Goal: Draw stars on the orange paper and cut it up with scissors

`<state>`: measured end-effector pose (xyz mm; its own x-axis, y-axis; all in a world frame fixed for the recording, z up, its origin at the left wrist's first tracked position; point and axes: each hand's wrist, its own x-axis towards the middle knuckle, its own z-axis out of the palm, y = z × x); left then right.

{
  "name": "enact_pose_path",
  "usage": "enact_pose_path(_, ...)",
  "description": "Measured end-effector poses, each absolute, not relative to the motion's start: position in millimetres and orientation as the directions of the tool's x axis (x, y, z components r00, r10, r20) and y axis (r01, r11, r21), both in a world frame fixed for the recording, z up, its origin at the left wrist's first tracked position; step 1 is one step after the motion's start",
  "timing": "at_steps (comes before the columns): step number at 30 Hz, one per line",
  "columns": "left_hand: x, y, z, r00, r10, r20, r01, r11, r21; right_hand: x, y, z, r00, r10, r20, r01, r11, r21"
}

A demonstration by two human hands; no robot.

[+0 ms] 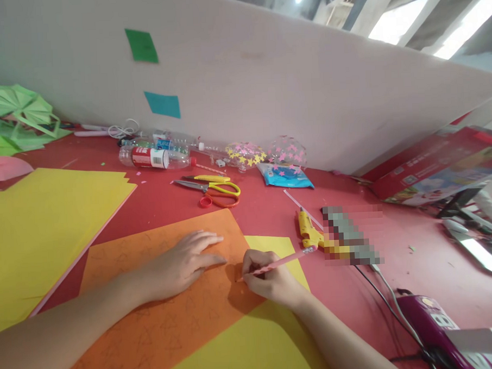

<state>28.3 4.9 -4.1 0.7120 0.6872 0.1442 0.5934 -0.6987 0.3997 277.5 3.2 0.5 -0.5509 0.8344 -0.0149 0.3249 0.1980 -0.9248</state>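
Observation:
A sheet of orange paper (125, 315) lies in front of me, with rows of pencil-drawn stars on it. My left hand (188, 266) rests flat on this sheet, fingers stretched out. Between the closed fingers of my right hand (270, 278) is a pink pencil (288, 259), its tip down at the orange paper near the right edge. Yellow paper (237, 348) shows from beneath the orange sheet.
Yellow sheets (48, 231) are stacked at left. Beyond the orange paper lie scissors (225, 191), plastic bottles (155, 157) and a blue packet (286, 177). At right are a yellow glue gun (309, 233), cables (391, 292) and a purple box-like object (423, 318).

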Motion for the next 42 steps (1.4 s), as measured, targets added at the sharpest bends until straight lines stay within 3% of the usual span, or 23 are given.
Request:
enact_pose_path(15, 29.1, 5.7, -3.4, 0.732, 0.667, 0.14, 0.576, -0.715, 0.397, 271.7, 3.0, -4.8, -0.476, 0.877, 0.072, 0.397, 0.287, -0.871)
enact_pose_path(42, 29.4, 4.9, 1.1, 0.725, 0.684, 0.082, 0.606, -0.69, 0.395, 273.8, 3.1, 5.5, -0.489, 0.872, 0.03, 0.381, 0.244, -0.892)
